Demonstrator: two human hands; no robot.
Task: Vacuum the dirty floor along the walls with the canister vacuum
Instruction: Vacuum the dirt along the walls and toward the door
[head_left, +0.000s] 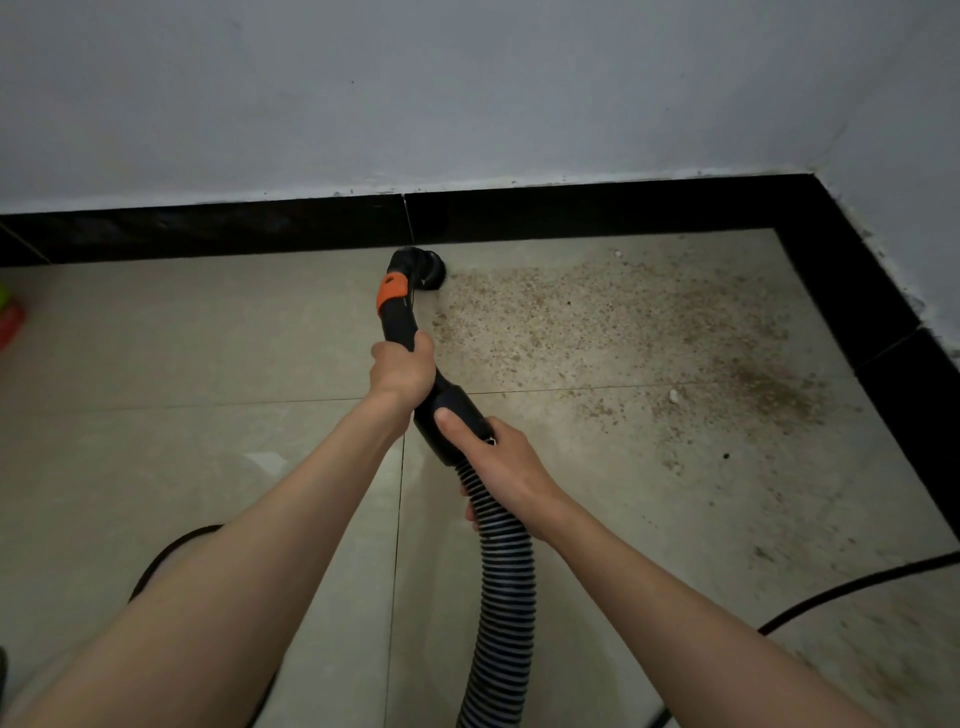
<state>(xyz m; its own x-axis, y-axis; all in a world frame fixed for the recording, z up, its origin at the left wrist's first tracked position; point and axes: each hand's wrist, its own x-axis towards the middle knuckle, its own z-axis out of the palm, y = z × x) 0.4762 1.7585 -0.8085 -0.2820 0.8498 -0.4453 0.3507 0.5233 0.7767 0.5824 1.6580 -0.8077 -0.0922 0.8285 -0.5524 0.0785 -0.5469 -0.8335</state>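
Both hands hold the black vacuum handle (415, 364) out in front of the person. The left hand (402, 366) grips the curved upper part of the handle, fingers wrapped round it just below the orange collar (392, 292). The right hand (498, 462) holds the thicker lower end where the ribbed hose (506, 597) joins, thumb lying along the top and fingers curled underneath. The hose runs down and out of the bottom edge of the view.

The round brush nozzle (423, 267) sits on the floor (208, 364) at the foot of the black baseboard (208, 228), touching or nearly touching it; the dim light makes that contact hard to judge. Just to the right of the nozzle, a wide patch of brown grit (597, 332) spreads over the beige tiles toward the corner, darker near the right-hand wall. The tiles left of the nozzle look cleaner. A black cord (857, 587) crosses the floor at lower right, and a red and green object (10, 317) shows at the far left edge.
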